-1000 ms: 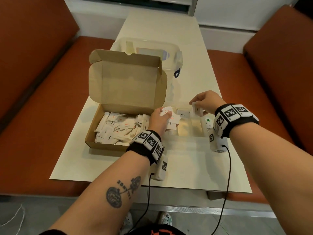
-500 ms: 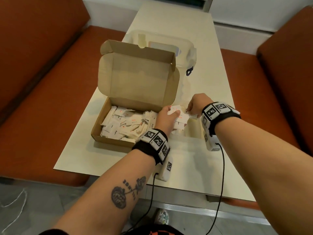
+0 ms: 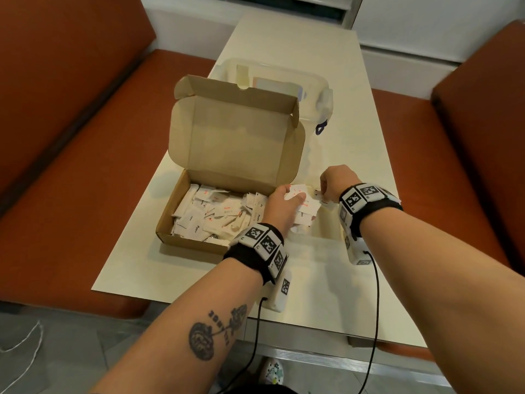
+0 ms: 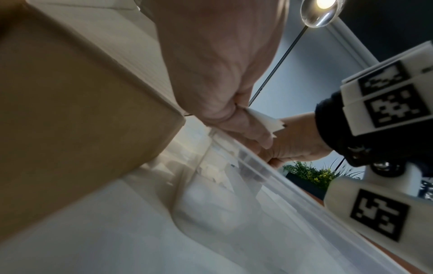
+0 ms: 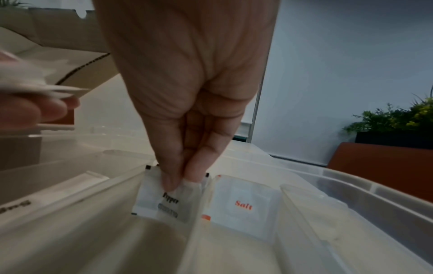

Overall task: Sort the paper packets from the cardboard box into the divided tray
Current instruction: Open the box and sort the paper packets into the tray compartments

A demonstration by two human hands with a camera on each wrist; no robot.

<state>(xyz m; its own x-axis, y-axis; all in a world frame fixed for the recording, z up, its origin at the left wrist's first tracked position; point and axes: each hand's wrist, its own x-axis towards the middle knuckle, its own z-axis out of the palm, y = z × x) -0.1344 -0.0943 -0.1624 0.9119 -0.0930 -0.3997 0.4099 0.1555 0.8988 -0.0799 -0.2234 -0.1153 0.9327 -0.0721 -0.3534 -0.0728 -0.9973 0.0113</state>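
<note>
Sorting packets out of the cardboard box (image 3: 199, 220), near left on the table, into the divided tray (image 5: 351, 187) just right. Left hand (image 3: 279, 207) clutching a sheaf of packets (image 3: 305, 204); right hand (image 5: 187, 89) pinching a "Pepper" packet (image 5: 164, 202), lowering beside a "Salt" packet (image 5: 243, 204). Next, likely: releasing.

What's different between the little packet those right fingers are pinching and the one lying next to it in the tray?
The pepper packet has black lettering; the salt packet has orange-red lettering. The pepper packet is pinched at its top edge by the right hand; the salt packet leans in its compartment untouched. A clear divider separates them. Both are small white square paper packets.
</note>
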